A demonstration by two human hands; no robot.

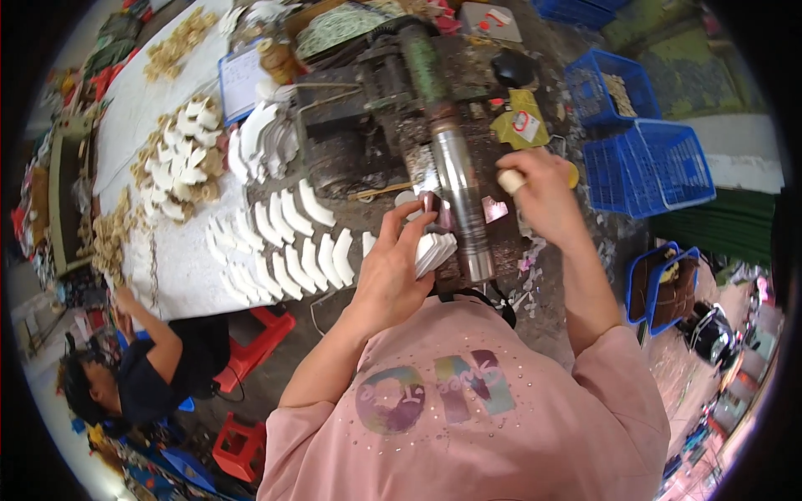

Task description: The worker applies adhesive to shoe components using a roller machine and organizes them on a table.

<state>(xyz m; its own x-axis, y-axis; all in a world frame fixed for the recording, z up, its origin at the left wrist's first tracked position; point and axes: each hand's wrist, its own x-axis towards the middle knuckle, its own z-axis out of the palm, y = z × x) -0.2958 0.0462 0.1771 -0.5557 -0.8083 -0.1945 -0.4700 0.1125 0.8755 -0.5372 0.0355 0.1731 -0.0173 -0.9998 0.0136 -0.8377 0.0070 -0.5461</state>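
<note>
My left hand (391, 271) is just left of a shiny metal cylinder (455, 171) on a machine. A small stack of white curved pieces (435, 252) is gripped by its thumb and lower fingers. Its upper fingers reach forward beside a small dark pinkish object (430, 202). To the right of the cylinder, my right hand (541, 194) is closed around a pale, round-ended piece (510, 180) like a wooden handle; the rest of it is hidden in the fist. Rows of similar white curved pieces (288, 265) lie on the table left of my left hand.
The machine's green shaft housing (423, 67) extends away from me. Blue crates (652, 171) stand at right. White and beige pieces (180, 159) pile on the pale table (188, 280). Another person (138, 367) works at lower left by red stools (241, 447). Scraps litter the floor.
</note>
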